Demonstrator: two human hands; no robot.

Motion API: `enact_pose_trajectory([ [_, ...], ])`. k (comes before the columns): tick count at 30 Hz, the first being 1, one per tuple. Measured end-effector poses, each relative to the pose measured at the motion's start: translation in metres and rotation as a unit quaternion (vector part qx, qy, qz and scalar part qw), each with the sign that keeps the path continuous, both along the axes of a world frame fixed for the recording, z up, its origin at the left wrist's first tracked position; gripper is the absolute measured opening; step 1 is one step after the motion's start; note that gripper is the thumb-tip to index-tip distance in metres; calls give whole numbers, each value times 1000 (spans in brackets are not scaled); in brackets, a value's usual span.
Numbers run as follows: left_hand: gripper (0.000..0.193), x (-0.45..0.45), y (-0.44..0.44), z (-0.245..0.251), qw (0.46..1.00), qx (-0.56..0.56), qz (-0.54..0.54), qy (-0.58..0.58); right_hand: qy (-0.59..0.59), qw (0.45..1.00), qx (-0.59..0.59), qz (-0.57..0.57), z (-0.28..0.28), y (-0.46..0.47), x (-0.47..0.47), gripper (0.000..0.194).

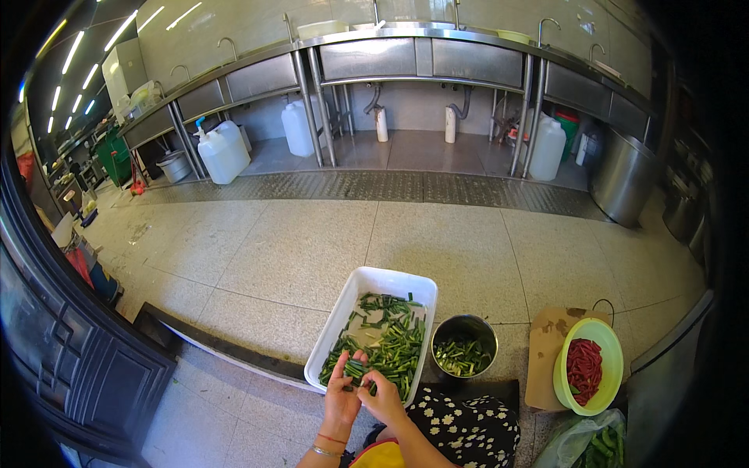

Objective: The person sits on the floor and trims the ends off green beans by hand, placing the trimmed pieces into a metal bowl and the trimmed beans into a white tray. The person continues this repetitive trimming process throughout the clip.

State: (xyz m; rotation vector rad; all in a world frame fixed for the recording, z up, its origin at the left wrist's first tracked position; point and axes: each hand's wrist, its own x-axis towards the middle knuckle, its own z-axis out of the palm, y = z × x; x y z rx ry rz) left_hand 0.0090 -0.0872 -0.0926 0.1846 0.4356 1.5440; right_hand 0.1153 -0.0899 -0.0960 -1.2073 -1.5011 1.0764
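Observation:
My left hand [342, 393] is palm up over the near end of a white plastic tub [429, 286]. Several cut green stalk pieces [355, 370], like scallion or garlic greens, lie in its fingers. My right hand [380, 393] meets it from the right, thumb and fingertips pinched on a stalk piece at the palm's edge; the exact grip is partly hidden. More cut green stalks [404, 339] cover much of the tub's bottom. Just right of the tub stands a round steel pot [494, 339], with shorter green and pale stalk pieces [462, 357] inside.
At the right, a yellow-green basin [611, 357] of red peppers [584, 365] rests on cardboard [541, 351]. Below it is a plastic bag [585, 430] with green vegetables. A raised door sill [234, 355] runs leftward. Steel sinks [368, 58] line the wall beyond a floor grate [409, 186].

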Motion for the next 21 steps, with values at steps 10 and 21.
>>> enact_pose_trajectory([
  [10, 54, -5, 1, 5, 994, -21, -46, 96, 18, 998, 43, -40, 6, 8, 8, 29],
  [21, 64, -1, -1, 8, 982, 16, -89, 167, -145, 983, 103, -54, 7, 5, 6, 29],
])
